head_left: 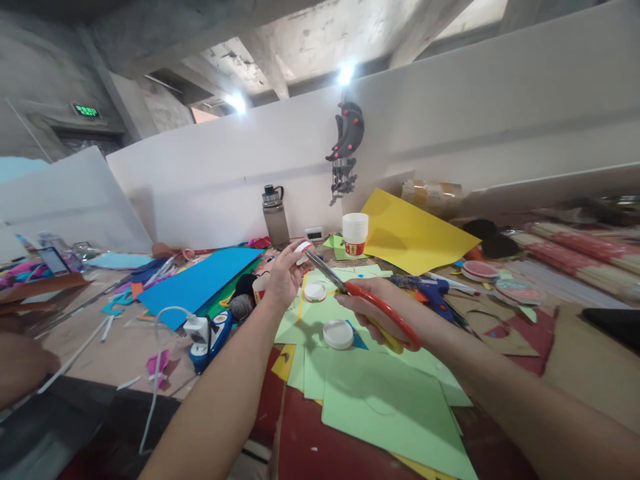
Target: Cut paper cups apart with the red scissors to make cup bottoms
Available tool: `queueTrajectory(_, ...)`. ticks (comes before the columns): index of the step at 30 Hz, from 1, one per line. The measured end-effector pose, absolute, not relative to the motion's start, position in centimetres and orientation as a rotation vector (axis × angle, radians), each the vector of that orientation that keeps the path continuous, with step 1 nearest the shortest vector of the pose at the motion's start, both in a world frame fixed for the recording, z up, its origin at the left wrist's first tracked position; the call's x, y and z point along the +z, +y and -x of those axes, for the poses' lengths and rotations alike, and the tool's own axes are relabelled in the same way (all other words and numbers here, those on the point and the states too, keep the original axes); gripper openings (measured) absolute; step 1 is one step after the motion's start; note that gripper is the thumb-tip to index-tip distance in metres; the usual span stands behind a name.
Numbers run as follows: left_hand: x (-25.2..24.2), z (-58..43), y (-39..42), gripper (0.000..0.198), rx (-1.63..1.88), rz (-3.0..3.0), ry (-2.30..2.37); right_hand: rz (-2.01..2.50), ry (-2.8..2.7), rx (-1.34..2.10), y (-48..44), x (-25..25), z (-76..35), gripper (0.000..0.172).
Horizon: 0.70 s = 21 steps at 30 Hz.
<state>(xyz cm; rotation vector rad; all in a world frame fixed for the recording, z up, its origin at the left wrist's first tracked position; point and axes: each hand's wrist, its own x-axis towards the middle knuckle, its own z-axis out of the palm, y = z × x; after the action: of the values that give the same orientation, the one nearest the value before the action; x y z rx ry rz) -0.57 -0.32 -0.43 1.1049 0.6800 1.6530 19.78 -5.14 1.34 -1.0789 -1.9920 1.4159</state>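
My left hand (284, 279) is closed on a small white piece with a red edge (303, 247), which looks like the cut bottom of a paper cup. In my right hand (370, 293) are scissors (385, 312) with red and yellow handles. Their blades point up and left, with the tips at the white piece; whether they touch it I cannot tell. Below the hands, two white round cup bottoms (338, 335) lie on light green paper sheets (385, 400). Beside my left wrist, a paper cup (260, 287) is partly hidden.
A stack of white paper cups (355, 230), yellow card (415, 233) and a bottle (275, 217) stand at the back. Left are blue card (200, 280) and a blue power strip with a white charger (197, 328). A blue glue gun (435, 293) lies right. Another person's arm (23, 367) shows far left.
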Motion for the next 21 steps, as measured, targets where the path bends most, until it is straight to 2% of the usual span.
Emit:
queueTrajectory(17, -0.48, 0.70, -0.11, 0.031, 1.636, -1.119, 0.705, 1.127, -1.952, 1.383, -5.71, 1.78, -19.53, 0.030)
queueTrajectory(21, -0.78, 0.85, 0.57, 0.034, 1.721, -0.938, 0.866, 1.181, -1.967, 1.300, -5.28, 1.62, -19.54, 0.027)
